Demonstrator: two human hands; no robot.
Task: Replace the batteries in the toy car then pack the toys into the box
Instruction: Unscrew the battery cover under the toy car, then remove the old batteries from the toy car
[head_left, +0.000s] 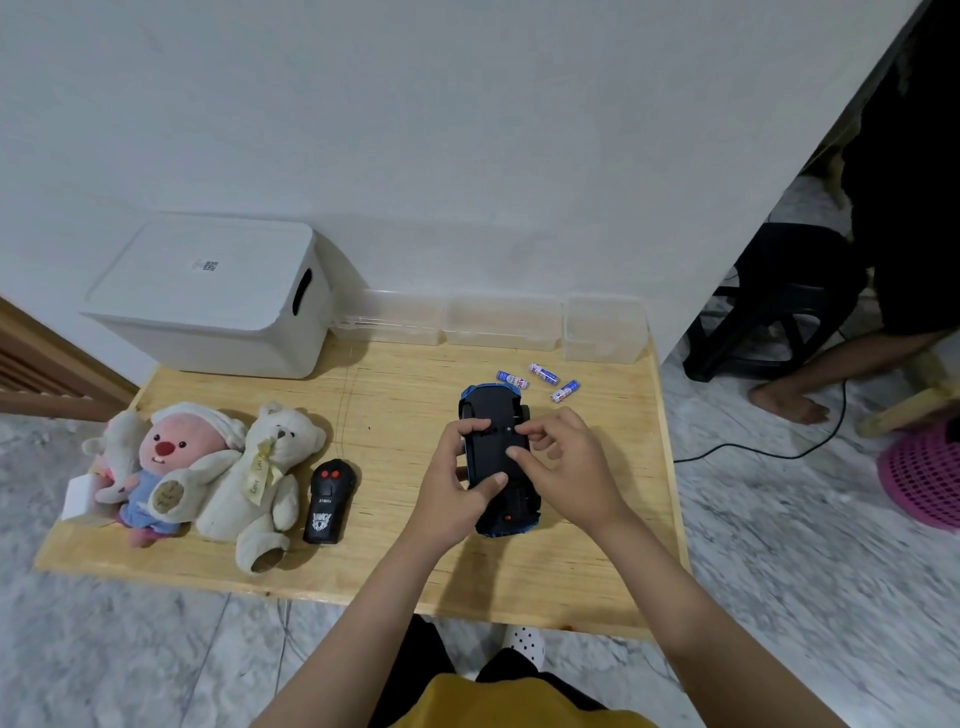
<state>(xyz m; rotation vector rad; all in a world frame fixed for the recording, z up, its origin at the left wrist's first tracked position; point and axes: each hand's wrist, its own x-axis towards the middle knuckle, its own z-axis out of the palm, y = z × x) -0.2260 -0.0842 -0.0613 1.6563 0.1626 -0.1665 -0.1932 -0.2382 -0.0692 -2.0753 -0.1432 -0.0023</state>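
A blue toy car (493, 410) lies upside down on the wooden table (395, 551), its black underside facing up. My left hand (454, 480) grips the car's left side, thumb across the underside. My right hand (563, 462) rests on its right side, fingertips pinching at a small spot in the middle of the underside. Three blue-and-white batteries (540, 380) lie loose just beyond the car. A black remote control (328, 501) lies left of the car. Several plush toys (208, 478) are piled at the table's left end. A white lidded box (213, 299) stands at the back left.
Three clear plastic containers (498, 322) line the wall behind the batteries. A person's leg (826, 374) and a black stool (769, 306) are on the marble floor to the right, with a black cable (769, 452) and a pink basket (924, 478).
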